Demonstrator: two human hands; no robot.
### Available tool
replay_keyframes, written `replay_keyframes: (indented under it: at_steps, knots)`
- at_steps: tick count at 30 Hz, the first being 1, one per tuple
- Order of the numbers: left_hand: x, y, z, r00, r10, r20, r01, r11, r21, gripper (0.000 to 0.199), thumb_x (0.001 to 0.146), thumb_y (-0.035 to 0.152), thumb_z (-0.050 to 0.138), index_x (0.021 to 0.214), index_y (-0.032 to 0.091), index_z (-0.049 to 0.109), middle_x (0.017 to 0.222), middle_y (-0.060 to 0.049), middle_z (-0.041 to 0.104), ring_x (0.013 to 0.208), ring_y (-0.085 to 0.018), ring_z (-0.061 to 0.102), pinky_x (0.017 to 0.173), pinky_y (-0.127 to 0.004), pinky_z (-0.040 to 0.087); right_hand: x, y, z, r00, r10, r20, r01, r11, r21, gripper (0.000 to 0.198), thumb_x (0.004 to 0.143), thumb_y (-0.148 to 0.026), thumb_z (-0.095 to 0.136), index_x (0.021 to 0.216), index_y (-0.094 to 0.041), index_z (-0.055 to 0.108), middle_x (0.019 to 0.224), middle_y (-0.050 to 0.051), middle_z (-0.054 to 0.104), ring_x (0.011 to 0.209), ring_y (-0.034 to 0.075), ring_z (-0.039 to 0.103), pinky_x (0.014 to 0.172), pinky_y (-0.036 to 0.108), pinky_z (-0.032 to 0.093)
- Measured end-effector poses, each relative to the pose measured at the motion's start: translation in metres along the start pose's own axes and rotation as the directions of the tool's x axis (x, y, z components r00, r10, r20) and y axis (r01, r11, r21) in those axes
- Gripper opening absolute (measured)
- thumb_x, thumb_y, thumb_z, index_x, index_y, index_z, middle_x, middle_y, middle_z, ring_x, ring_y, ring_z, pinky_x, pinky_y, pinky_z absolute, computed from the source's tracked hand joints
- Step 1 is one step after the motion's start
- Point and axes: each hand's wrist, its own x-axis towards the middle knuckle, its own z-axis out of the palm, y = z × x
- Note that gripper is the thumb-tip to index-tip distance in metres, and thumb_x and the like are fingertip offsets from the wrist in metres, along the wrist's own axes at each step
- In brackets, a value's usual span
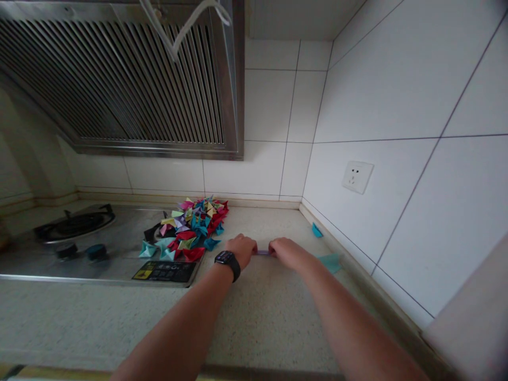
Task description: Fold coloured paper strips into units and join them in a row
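My left hand (241, 250), with a black watch (227, 260) on its wrist, is closed on the left end of a thin strip of purple paper (262, 252). On the other end of the strip my right hand (282, 248) is closed too. Only the middle of the paper shows between the fingers, low over the countertop (270, 312). A light teal sheet of paper (330, 262) lies just beyond my right forearm, which partly covers it. Left of my left hand is a heap of colourful folded paper pieces (192, 227).
The heap covers the right part of the gas stove (123, 233), whose left burner (75, 226) shows. A small blue folded paper (316, 230) lies by the right wall. Above hangs a range hood (151, 84). A socket (357, 177) is on the tiled wall.
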Motion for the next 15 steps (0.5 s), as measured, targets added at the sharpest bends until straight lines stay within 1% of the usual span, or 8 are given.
replay_keyframes:
  at_steps: [4, 8, 12, 15]
  knots:
    - [-0.001, -0.002, -0.002, 1.000, 0.014, 0.004, -0.014, 1.000, 0.015, 0.023, 0.085, 0.022, 0.050, 0.089, 0.027, 0.072, 0.093, -0.006, 0.069, 0.102, -0.023, 0.054, 0.082, -0.033, 0.045, -0.003, 0.002, -0.002, 1.000, 0.002, 0.007, -0.002, 1.000, 0.004, 0.022, 0.079, -0.014, 0.055, 0.093, -0.021, 0.071, 0.095, 0.008, 0.070, 0.092, 0.021, 0.063, 0.077, 0.026, 0.041]
    - [0.000, 0.000, -0.001, 1.000, 0.000, -0.008, 0.000, 1.000, 0.031, 0.024, 0.085, 0.024, 0.050, 0.088, 0.026, 0.073, 0.093, -0.009, 0.069, 0.103, -0.027, 0.053, 0.080, -0.035, 0.045, -0.002, 0.001, -0.001, 1.000, 0.016, 0.001, -0.016, 1.000, 0.008, 0.021, 0.080, -0.016, 0.056, 0.093, -0.020, 0.071, 0.096, 0.009, 0.070, 0.094, 0.022, 0.063, 0.080, 0.028, 0.042]
    - [-0.002, -0.003, -0.002, 1.000, 0.022, -0.009, -0.021, 0.999, 0.035, 0.023, 0.085, 0.029, 0.051, 0.089, 0.029, 0.074, 0.092, -0.006, 0.070, 0.099, -0.025, 0.054, 0.078, -0.034, 0.045, -0.006, 0.001, -0.001, 1.000, 0.016, -0.011, -0.016, 1.000, 0.023, 0.021, 0.081, -0.016, 0.055, 0.093, -0.021, 0.072, 0.094, 0.009, 0.070, 0.091, 0.020, 0.063, 0.079, 0.027, 0.042]
    - [-0.006, -0.008, -0.005, 0.997, 0.073, -0.014, -0.072, 0.997, 0.030, 0.022, 0.084, 0.033, 0.052, 0.089, 0.030, 0.074, 0.092, -0.004, 0.070, 0.095, -0.023, 0.055, 0.080, -0.033, 0.044, -0.012, 0.001, -0.002, 0.998, -0.027, -0.053, 0.029, 0.999, 0.042, 0.021, 0.082, -0.015, 0.054, 0.091, -0.020, 0.072, 0.093, 0.008, 0.070, 0.090, 0.019, 0.062, 0.080, 0.026, 0.041]
